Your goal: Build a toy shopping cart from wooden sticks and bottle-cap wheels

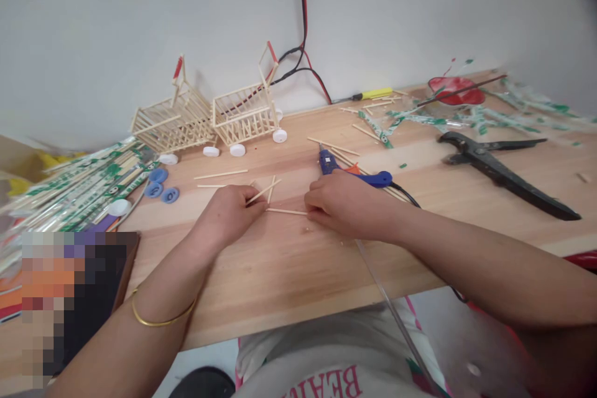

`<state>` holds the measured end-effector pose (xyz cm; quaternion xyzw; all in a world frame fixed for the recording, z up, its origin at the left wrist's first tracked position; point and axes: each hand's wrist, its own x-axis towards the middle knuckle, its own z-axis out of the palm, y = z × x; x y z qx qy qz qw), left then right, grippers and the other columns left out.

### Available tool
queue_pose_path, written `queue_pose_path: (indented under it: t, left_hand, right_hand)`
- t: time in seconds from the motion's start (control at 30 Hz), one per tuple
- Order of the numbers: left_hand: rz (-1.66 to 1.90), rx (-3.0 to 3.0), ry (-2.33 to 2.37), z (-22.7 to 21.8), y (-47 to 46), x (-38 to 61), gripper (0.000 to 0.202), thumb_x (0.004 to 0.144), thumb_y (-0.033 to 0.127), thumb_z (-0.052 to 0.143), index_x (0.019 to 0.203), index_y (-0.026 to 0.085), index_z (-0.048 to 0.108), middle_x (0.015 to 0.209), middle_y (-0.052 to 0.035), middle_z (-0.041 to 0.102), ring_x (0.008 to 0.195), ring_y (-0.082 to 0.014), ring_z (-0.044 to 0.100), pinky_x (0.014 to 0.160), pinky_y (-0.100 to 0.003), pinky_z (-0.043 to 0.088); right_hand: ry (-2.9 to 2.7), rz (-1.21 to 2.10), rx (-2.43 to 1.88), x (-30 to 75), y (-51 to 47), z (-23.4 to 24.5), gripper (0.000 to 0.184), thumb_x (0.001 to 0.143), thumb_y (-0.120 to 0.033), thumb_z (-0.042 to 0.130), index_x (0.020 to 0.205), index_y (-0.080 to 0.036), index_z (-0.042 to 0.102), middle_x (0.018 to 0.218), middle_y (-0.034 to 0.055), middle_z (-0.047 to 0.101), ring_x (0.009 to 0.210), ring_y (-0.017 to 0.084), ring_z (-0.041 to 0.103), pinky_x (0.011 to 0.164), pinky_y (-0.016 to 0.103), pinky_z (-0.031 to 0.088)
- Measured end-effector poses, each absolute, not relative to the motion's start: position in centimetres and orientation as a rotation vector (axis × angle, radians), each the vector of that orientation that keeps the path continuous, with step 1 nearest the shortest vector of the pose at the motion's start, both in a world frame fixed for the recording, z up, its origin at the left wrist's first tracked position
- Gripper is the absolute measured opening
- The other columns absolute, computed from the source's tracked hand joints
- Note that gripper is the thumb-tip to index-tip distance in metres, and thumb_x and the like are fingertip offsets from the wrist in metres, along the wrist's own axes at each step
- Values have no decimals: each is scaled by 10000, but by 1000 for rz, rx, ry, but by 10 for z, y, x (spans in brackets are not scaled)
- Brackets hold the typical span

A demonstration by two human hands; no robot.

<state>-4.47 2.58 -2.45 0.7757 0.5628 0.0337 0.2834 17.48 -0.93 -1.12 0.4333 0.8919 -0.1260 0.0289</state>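
Observation:
My left hand (231, 214) is closed, thumb and fingers pinching a short wooden stick (263, 191) low over the table. Another stick (272, 189) crosses it just beyond the fingertips. My right hand (347, 206) has its fingers pinched on the right end of a thin wooden stick (286, 211), whose left end reaches my left thumb. Right behind that hand lies a blue hot glue gun (330, 163), its nozzle pointing away; part of it is hidden by the hand. Two loose sticks (221, 174) lie left of centre, one partly behind my left hand.
Two stick-built miniature shopping carts (177, 121) (245, 113) with white wheels stand at the back. Blue bottle caps (156, 189) and wrapped chopsticks (88, 193) lie left. Black-handled cutters (508, 174), torn wrappers (485, 118) and a yellow-handled tool (377, 94) are on the right.

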Motion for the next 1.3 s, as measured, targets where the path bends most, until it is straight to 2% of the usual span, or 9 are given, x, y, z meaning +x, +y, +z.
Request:
queue_pose_path:
  t: [0.7,1.0,1.3]
  left_hand:
    - [96,2086,1498,-25,26,-44,298,766,392,491,636,176,649,539,21,494,542,-126,420,522,-245,278]
    - [69,2076,1510,-21,26,-44,326,769,428,484,660,175,658,581,9,549,588,-149,487,532,-248,295]
    - [47,2074,1505,-21,26,-44,310,781,419,477,677,183,649,610,17,548,616,-149,495,557,-256,310]
  right_hand:
    - [2710,-405,1363,173,-9,-8,249,887,-217,462,815,-123,681,866,127,692,810,208,621,727,296,372]
    - [2703,-464,1379,182,-5,-1,305,924,-230,435,799,-119,691,854,124,697,814,196,621,724,279,379]
    - [2729,-462,1366,195,-8,6,190,838,-219,530,733,-158,676,784,74,667,755,179,577,680,275,347]
